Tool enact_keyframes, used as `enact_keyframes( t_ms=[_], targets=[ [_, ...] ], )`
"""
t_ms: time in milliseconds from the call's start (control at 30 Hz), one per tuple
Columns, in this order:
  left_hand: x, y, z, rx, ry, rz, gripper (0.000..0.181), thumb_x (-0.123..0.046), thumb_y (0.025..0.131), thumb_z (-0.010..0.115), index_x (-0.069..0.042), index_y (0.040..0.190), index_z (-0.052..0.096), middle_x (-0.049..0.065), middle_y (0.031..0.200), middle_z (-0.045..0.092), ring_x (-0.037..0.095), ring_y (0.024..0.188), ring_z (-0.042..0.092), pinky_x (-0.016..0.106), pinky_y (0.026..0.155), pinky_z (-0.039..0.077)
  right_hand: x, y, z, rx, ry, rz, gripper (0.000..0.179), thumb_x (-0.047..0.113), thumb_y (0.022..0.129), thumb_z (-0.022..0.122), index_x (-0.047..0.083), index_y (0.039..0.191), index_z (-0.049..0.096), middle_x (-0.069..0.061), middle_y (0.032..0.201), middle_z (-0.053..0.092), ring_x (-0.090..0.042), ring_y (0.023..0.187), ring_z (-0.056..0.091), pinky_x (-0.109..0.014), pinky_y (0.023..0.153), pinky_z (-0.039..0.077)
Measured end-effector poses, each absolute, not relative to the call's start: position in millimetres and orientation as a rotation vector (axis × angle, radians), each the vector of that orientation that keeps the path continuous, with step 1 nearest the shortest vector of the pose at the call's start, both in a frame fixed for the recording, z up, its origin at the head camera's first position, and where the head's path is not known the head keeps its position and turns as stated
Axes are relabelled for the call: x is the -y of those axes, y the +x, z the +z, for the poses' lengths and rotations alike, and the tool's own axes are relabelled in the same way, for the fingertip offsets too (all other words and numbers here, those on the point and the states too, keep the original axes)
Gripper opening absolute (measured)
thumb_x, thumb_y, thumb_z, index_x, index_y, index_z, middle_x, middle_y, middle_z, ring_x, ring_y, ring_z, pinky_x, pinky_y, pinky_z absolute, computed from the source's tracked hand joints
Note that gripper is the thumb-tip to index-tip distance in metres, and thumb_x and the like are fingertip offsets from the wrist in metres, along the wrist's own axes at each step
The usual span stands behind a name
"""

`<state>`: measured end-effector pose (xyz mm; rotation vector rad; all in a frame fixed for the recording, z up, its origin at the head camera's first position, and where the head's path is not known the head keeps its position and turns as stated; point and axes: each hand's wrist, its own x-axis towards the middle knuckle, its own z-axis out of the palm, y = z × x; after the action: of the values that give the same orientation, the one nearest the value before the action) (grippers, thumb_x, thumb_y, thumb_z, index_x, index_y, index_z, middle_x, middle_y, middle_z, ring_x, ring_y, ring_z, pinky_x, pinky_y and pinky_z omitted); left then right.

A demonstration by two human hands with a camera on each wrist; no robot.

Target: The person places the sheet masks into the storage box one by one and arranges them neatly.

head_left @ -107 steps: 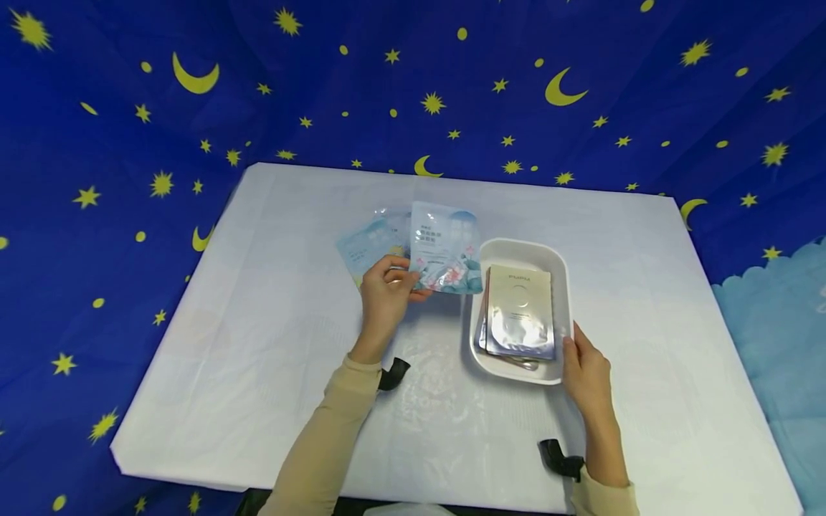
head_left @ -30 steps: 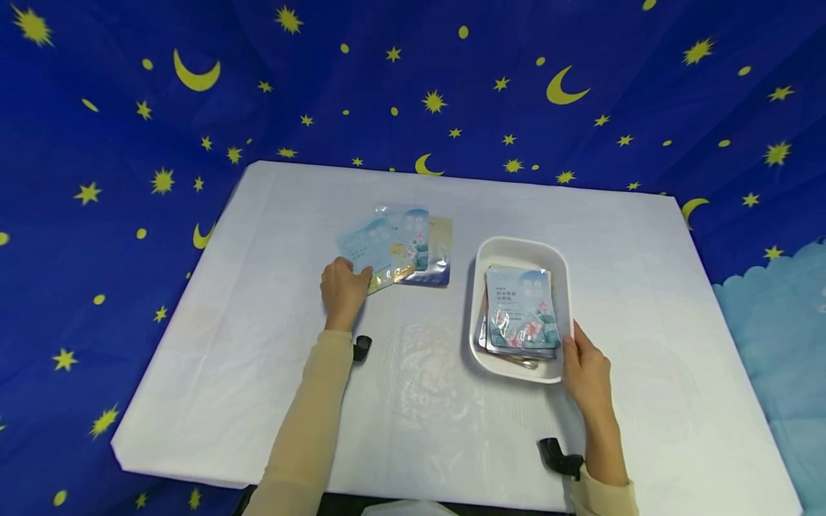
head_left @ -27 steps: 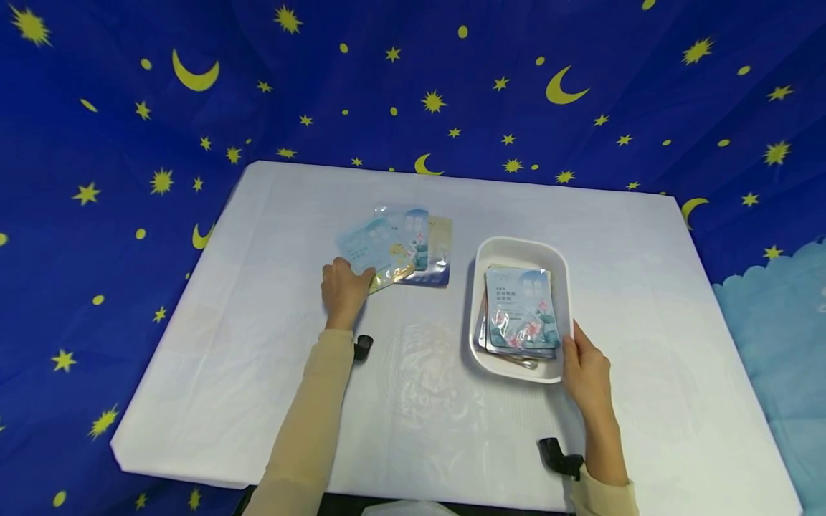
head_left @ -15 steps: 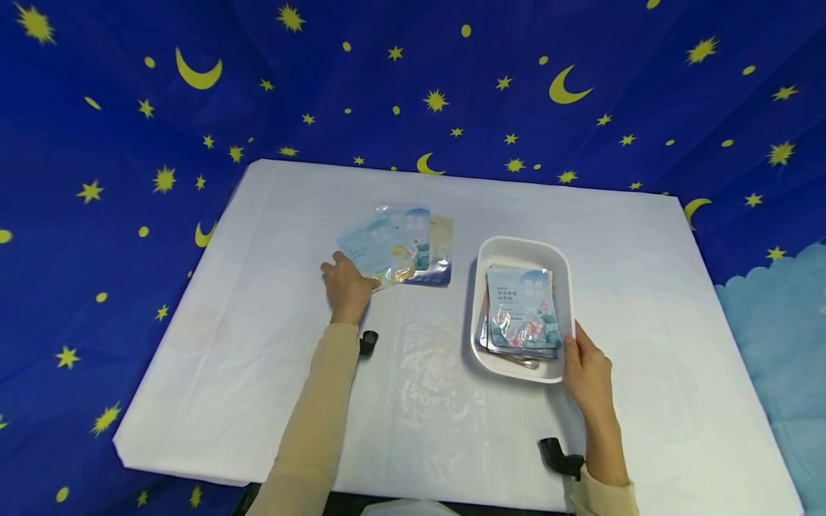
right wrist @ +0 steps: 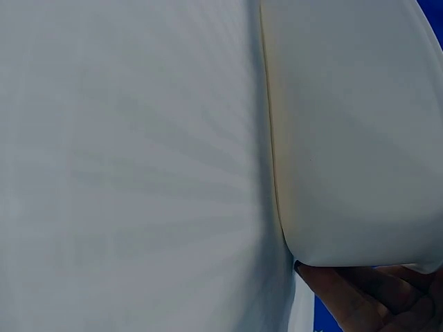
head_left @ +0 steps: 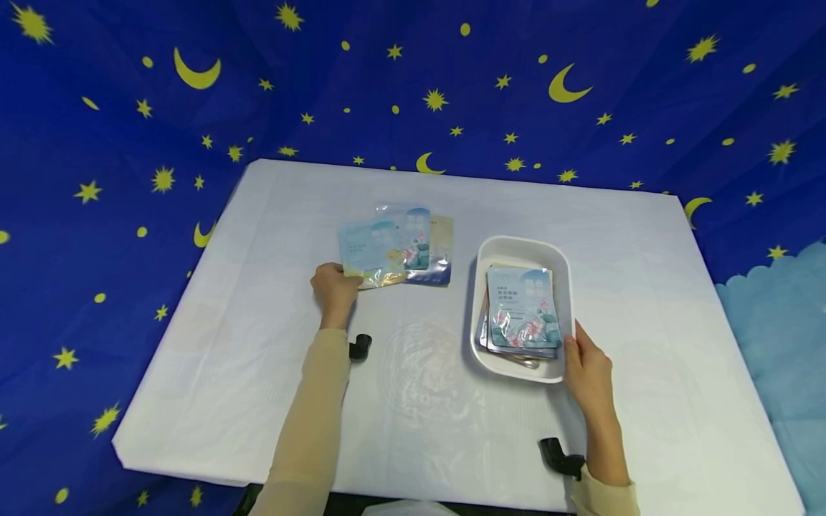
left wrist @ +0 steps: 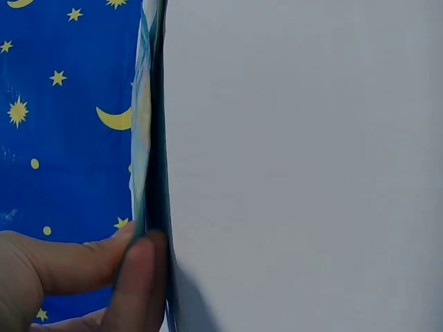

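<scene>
My left hand (head_left: pixel 337 287) pinches the lower left corner of a light blue and yellow face mask packet (head_left: pixel 371 252). In the left wrist view that packet (left wrist: pixel 142 124) is seen edge-on, gripped between thumb and fingers (left wrist: pixel 135 283). It overlaps a blue flowered packet (head_left: pixel 416 233) and lies near a beige and silver packet (head_left: pixel 441 251) partly covered beneath. My right hand (head_left: pixel 589 369) holds the right side of a white tray (head_left: pixel 516 247), thumb at its rim. Inside the tray a blue flowered packet (head_left: pixel 524 308) tops a stack of packets. In the right wrist view the tray wall (right wrist: pixel 360 138) hides part of the hand.
A white cloth covers the table (head_left: pixel 271 401). Black wrist camera mounts (head_left: pixel 560 459) sit at both wrists. Behind stands a blue curtain (head_left: pixel 361 79) with yellow moons and stars, and a light blue scalloped cloth (head_left: pixel 784 344) hangs at the right.
A blue flowered packet was laid from my left hand onto the tray's stack. My left hand then went back to the loose packets and has lifted and turned the blue and yellow one slightly.
</scene>
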<state>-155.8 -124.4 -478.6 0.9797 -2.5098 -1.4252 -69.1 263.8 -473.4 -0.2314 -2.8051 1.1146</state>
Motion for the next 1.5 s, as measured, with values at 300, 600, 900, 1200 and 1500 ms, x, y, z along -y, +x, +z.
enact_keyframes(
  t_ms=[300, 600, 900, 1200, 1500],
  targets=[
    [127.2, -156.3, -477.6, 2.316, 1.074, -1.717, 0.035, 0.007, 0.085, 0.056, 0.011, 0.120, 0.059, 0.028, 0.114, 0.062, 0.019, 0.056, 0.070, 0.020, 0.051, 0.055, -263.4, -68.9, -473.3, 2.802, -0.225, 1.116, 0.042, 0.013, 0.102, 0.043, -0.003, 0.141, 0.047, -0.036, 0.116, 0.062, -0.041, 0.087, 0.057, -0.059, 0.077, 0.046],
    [122.4, -151.9, -476.2, 2.158, 0.893, -1.843, 0.029, 0.005, 0.091, 0.057, 0.007, 0.120, 0.058, 0.030, 0.094, 0.065, 0.014, 0.047, 0.067, 0.023, 0.054, 0.057, -263.1, -69.1, -473.8, 2.799, -0.232, 1.132, 0.043, 0.014, 0.103, 0.043, -0.003, 0.141, 0.047, -0.035, 0.119, 0.060, -0.042, 0.090, 0.058, -0.060, 0.079, 0.046],
    [118.3, -146.3, -466.2, 2.037, 0.783, -1.956, 0.030, 0.006, 0.092, 0.059, 0.004, 0.122, 0.059, 0.028, 0.089, 0.062, 0.005, 0.046, 0.064, 0.027, 0.060, 0.059, -264.1, -69.1, -475.1, 2.795, -0.229, 1.124, 0.042, 0.014, 0.103, 0.043, -0.004, 0.141, 0.047, -0.035, 0.119, 0.061, -0.041, 0.089, 0.058, -0.060, 0.080, 0.047],
    [95.3, -140.9, -441.5, 1.919, 0.647, -2.099, 0.027, 0.011, 0.090, 0.058, 0.008, 0.117, 0.059, 0.021, 0.083, 0.061, 0.008, 0.047, 0.065, 0.034, 0.062, 0.060, -263.9, -69.9, -475.0, 2.794, -0.226, 1.136, 0.042, 0.014, 0.103, 0.043, -0.003, 0.141, 0.047, -0.035, 0.119, 0.060, -0.043, 0.093, 0.059, -0.062, 0.083, 0.046],
    [41.6, -130.5, -417.0, 2.000, 0.363, -2.148, 0.028, 0.013, 0.088, 0.060, 0.009, 0.115, 0.059, 0.032, 0.088, 0.064, 0.024, 0.054, 0.070, 0.031, 0.058, 0.060, -264.1, -70.2, -477.4, 2.794, -0.231, 1.112, 0.042, 0.014, 0.102, 0.042, -0.003, 0.141, 0.048, -0.034, 0.117, 0.062, -0.041, 0.087, 0.058, -0.059, 0.079, 0.047]
  ],
)
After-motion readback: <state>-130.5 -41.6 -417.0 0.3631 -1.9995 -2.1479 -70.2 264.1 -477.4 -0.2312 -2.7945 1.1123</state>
